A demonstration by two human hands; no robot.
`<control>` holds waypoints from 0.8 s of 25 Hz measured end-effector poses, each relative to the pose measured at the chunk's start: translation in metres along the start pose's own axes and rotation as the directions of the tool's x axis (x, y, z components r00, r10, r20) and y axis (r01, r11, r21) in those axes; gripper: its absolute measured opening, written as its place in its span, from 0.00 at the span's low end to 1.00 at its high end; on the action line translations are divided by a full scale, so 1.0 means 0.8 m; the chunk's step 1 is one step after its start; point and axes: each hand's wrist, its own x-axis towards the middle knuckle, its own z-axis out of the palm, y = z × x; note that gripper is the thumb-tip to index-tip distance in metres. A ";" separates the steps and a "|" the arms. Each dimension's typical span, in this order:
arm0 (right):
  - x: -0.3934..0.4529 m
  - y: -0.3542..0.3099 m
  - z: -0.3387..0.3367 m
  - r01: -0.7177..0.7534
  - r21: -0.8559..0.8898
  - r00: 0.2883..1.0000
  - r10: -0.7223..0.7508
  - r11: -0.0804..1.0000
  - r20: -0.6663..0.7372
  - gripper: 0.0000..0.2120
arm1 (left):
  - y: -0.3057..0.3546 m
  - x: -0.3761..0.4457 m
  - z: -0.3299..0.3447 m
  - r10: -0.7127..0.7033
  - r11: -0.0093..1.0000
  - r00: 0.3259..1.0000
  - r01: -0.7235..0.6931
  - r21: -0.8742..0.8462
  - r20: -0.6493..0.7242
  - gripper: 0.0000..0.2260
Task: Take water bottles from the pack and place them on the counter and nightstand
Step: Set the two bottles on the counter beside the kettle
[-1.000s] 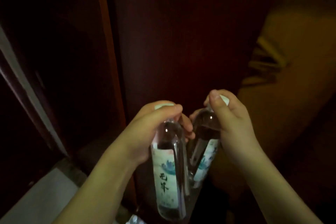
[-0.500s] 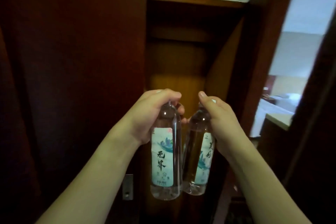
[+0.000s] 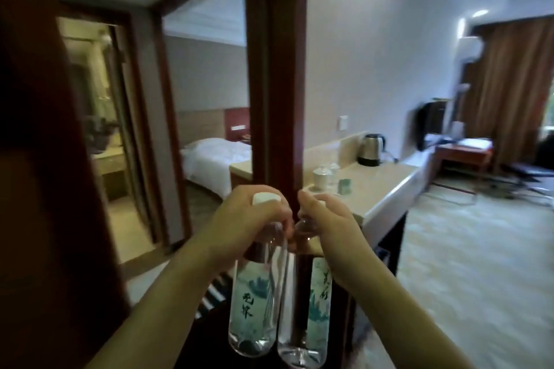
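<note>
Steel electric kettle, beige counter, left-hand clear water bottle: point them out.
Steel electric kettle (image 3: 371,148): head view, body.
Beige counter (image 3: 386,180): head view, bare top.
Left-hand clear water bottle (image 3: 250,296): head view, label.

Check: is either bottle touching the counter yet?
Apart. The head view shows both bottles hanging from the hands, below and in front of the counter edge.

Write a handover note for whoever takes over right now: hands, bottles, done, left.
Left hand: shut on the left bottle, gripped at the neck, hanging upright.
Right hand: shut on the right bottle, same grip; the two bottles hang side by side.
Counter: ahead and right, with a kettle and cups; no bottle seen on it.
Done: two bottles in hand, out of the pack.
Left: set bottles on the counter and nightstand; nightstand is not clearly in view, likely by the bed.
</note>
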 end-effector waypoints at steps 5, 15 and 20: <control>0.039 -0.015 -0.182 0.109 -0.082 0.987 -0.118 0.991 -0.108 0.12 | -0.051 0.152 0.129 0.196 0.960 0.929 -0.117 -0.254 0.313 0.05; 0.178 0.066 -0.436 0.185 -0.267 0.911 -0.267 0.946 -0.315 0.04 | -0.195 0.423 0.288 0.304 0.915 0.721 -0.040 -0.401 0.622 0.05; 0.312 0.116 -0.540 0.149 -0.308 0.918 -0.247 0.940 -0.309 0.09 | -0.280 0.585 0.320 0.311 0.886 0.661 0.058 -0.460 0.683 0.06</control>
